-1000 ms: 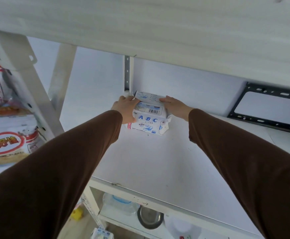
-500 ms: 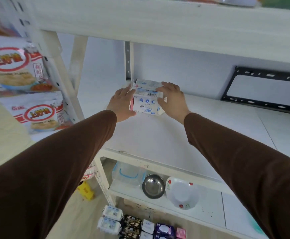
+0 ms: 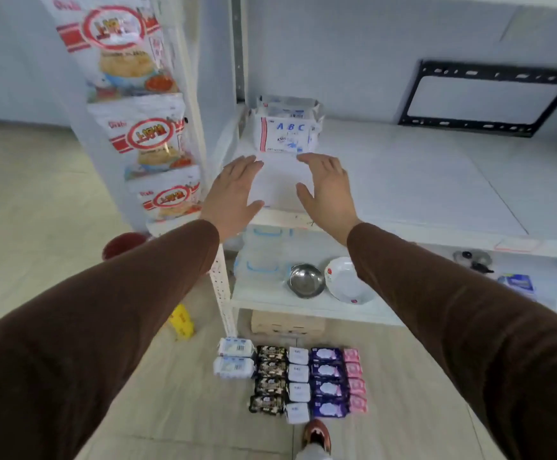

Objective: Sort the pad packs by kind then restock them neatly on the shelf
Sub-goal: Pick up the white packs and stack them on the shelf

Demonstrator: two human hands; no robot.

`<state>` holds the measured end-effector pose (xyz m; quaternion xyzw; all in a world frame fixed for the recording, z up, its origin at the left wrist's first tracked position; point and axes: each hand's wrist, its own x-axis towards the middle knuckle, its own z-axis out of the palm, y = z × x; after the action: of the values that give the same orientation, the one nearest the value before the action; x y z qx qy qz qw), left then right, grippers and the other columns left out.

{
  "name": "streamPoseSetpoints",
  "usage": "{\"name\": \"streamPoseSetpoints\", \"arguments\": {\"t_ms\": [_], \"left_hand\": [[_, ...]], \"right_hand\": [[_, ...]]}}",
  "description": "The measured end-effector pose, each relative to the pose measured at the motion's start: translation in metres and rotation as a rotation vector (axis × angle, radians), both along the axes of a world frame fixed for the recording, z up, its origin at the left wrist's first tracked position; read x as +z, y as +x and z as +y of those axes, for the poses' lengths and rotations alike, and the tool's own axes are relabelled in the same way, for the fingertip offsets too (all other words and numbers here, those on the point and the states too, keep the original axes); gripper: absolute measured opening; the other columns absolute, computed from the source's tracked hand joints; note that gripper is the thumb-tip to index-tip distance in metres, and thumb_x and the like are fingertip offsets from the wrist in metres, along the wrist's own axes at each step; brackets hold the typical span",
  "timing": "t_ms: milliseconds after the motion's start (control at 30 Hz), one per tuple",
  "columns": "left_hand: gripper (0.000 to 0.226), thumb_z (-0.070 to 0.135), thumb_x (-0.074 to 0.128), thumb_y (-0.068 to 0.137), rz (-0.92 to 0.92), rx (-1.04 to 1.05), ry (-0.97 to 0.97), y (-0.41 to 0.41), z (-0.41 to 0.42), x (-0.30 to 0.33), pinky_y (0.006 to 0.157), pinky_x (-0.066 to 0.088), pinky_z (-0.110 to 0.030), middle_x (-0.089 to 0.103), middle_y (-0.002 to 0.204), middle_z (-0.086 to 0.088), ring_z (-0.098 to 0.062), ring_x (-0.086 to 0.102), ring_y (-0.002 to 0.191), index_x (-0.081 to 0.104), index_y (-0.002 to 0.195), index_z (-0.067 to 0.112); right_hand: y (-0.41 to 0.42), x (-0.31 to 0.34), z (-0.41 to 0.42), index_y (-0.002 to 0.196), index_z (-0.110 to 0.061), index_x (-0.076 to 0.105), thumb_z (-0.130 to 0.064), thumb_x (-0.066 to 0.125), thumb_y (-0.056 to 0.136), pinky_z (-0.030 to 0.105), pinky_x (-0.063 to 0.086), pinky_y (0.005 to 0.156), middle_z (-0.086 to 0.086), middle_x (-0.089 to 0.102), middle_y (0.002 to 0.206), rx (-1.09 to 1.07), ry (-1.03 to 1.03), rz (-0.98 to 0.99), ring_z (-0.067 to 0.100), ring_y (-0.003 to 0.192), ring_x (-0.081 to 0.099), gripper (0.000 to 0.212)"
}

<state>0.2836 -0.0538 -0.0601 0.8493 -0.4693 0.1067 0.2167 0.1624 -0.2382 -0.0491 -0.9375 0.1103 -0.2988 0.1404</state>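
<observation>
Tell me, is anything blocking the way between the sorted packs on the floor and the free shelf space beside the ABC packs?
Nothing visible. The shelf board right of the ABC packs is bare, and both hands, left and right, are open.

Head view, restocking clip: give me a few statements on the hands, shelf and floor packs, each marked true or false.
1. Both hands hold the ABC pack. False: the left hand and right hand are open, apart from the ABC pack.
2. The ABC pack stands at the left back corner of the shelf. True.
3. The pink packs lie at the right end of the floor rows. True.
4. The steel bowl sits on the same shelf as the ABC pack. False: it is one shelf lower.
</observation>
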Motion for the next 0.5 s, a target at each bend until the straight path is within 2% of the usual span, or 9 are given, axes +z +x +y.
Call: {"name": "streamPoseSetpoints", "arguments": {"t_ms": [133, 233, 333, 500], "left_hand": [[0.067, 0.020, 0.064, 0.088, -0.010, -0.106, -0.017, -0.039, 0.059, -0.042, 0.121, 0.022, -0.042, 0.032, 0.157, -0.007, -0.027, 0.023, 0.146, 0.037, 0.149, 0.013], [0.066, 0.018, 0.064, 0.087, 0.006, -0.151, 0.068, -0.058, 0.090, -0.087, 0.118, 0.026, -0.043, 0.034, 0.154, -0.007, -0.028, 0.028, 0.143, 0.037, 0.147, 0.014], [0.067, 0.020, 0.064, 0.087, 0.068, -0.124, 0.194, -0.070, 0.111, -0.145, 0.117, 0.028, -0.044, 0.035, 0.152, -0.005, -0.026, 0.029, 0.141, 0.036, 0.148, 0.015], [0.070, 0.019, 0.064, 0.086, 0.216, -0.036, 0.366, -0.089, 0.142, -0.242, 0.115, 0.032, -0.046, 0.035, 0.153, -0.003, -0.025, 0.028, 0.142, 0.035, 0.149, 0.016]], "right_hand": [[-0.038, -0.042, 0.065, 0.136, -0.016, 0.049, -0.022, 0.056, 0.087, 0.039, 0.038, 0.098, 0.001, 0.054, 0.134, -0.020, 0.020, 0.018, 0.026, 0.123, 0.045, 0.050], [-0.061, -0.083, 0.095, 0.134, -0.017, 0.050, -0.021, 0.055, 0.087, 0.043, 0.041, 0.097, 0.000, 0.055, 0.132, -0.020, 0.022, 0.088, 0.027, 0.119, 0.046, 0.048], [-0.079, -0.130, 0.110, 0.131, -0.016, 0.052, -0.019, 0.054, 0.088, 0.043, 0.042, 0.095, 0.001, 0.056, 0.131, -0.006, 0.061, 0.166, 0.027, 0.118, 0.047, 0.044], [-0.099, -0.224, 0.122, 0.133, -0.016, 0.051, -0.017, 0.056, 0.089, 0.042, 0.043, 0.100, 0.002, 0.055, 0.129, 0.038, 0.125, 0.325, 0.025, 0.119, 0.046, 0.044]]}}
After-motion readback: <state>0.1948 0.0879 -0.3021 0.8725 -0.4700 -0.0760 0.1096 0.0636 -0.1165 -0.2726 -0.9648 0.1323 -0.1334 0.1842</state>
